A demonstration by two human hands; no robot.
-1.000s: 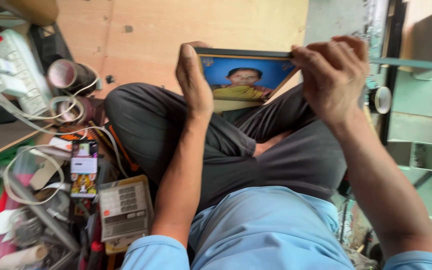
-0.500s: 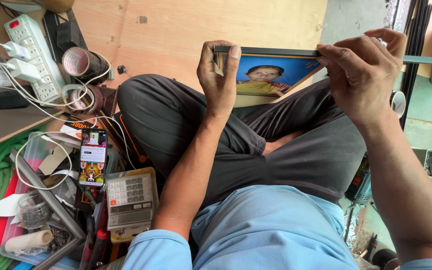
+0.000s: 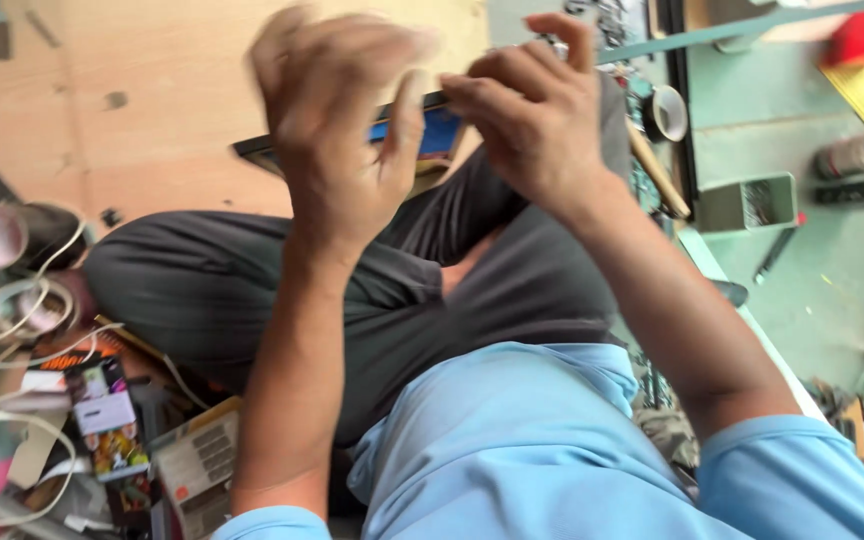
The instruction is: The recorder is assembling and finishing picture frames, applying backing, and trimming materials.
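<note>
The left hand (image 3: 337,130), blurred near the upper centre, was half open, its fingers loosely curled against the dark picture frame (image 3: 412,135). The right hand (image 3: 532,120) pinched the frame's upper edge. The frame stood above the knees, before the wooden board (image 3: 152,90).

Our left hand (image 3: 337,130) and right hand (image 3: 532,125) sit side by side above our crossed legs (image 3: 252,290), with the picture frame (image 3: 422,135) between and behind them. To our left lie a calculator (image 3: 197,465), a phone (image 3: 104,415) and cables (image 3: 2,330). To our right stands a small bin (image 3: 747,205), a tape roll (image 3: 664,112) behind it.
</note>
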